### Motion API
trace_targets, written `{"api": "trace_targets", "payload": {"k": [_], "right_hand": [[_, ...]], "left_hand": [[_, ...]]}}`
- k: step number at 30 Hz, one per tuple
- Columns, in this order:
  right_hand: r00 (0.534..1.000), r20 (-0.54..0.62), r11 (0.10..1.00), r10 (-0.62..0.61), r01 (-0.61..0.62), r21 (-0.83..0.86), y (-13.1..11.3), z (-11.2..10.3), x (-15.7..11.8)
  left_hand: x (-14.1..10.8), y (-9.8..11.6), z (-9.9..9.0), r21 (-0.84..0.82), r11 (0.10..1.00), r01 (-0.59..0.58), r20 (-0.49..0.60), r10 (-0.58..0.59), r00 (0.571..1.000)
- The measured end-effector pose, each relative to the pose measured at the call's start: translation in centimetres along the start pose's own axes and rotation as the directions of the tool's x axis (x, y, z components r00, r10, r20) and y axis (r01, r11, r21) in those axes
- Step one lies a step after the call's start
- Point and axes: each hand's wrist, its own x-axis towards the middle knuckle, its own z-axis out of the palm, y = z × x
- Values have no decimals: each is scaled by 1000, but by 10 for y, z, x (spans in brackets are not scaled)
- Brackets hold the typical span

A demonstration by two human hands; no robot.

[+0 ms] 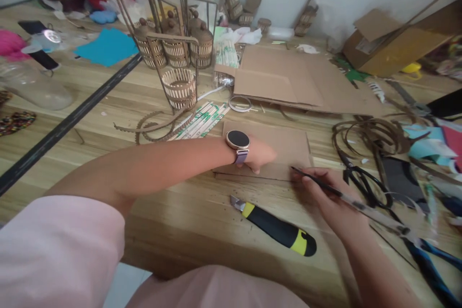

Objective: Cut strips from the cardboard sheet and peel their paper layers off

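My left hand (pixel 260 154), with a watch at its wrist, presses down on a small flat cardboard piece (pixel 288 142). Its fingers are mostly hidden and blurred, apart from one fingertip near the front edge. My right hand (pixel 327 197) grips a pen (pixel 348 198) with a dark tip and a clear barrel. The tip points left, close to the cardboard's front right corner. In front of both hands lies a black and yellow utility knife (pixel 277 228), its blade showing at the left end.
Several small lidded baskets (pixel 176 50) with tall handles stand at the back left, near an open basket (pixel 179 87). Larger cardboard sheets (pixel 281 77) lie behind my hands. Scissors (pixel 366 183) and coiled brown strips (pixel 364 137) are at right. Printed paper-wrapped sticks (pixel 205 120) lie left of the cardboard.
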Motion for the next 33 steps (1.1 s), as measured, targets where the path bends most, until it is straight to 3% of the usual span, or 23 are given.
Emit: {"api": "trace_targets", "payload": {"k": [4, 9, 15, 20, 23, 26, 29, 31, 33], "right_hand": [[998, 46, 995, -32, 27, 96, -12, 5, -4], [984, 121, 988, -134, 123, 92, -34, 19, -9], [978, 98, 979, -186, 175, 105, -40, 32, -8], [979, 95, 980, -178, 168, 103, -36, 30, -6], [991, 63, 992, -117, 114, 54, -17, 11, -5], [999, -49, 996, -1, -4, -93, 14, -26, -6], [972, -170, 949, 165, -203, -240, 34, -65, -10], [955, -265, 923, 136, -219, -316, 32, -81, -8], [961, -277, 881, 3, -134, -453, 18, -82, 3]], "left_hand": [[-2, -1, -2, 18, 997, -73, 114, 70, 991], [1, 3, -6, 34, 997, -64, 205, 56, 977], [0, 10, -7, 60, 996, -62, 208, 48, 977], [-1, 11, -6, 90, 995, -48, 175, 31, 984], [0, 10, -8, 87, 994, -60, 218, 40, 975], [2, 9, -8, 83, 994, -66, 235, 45, 971], [2, 9, -9, 81, 995, -64, 241, 43, 970], [1, 11, -10, 104, 993, -57, 242, 30, 970], [-2, 14, -11, 153, 987, -46, 205, 14, 979]]}}
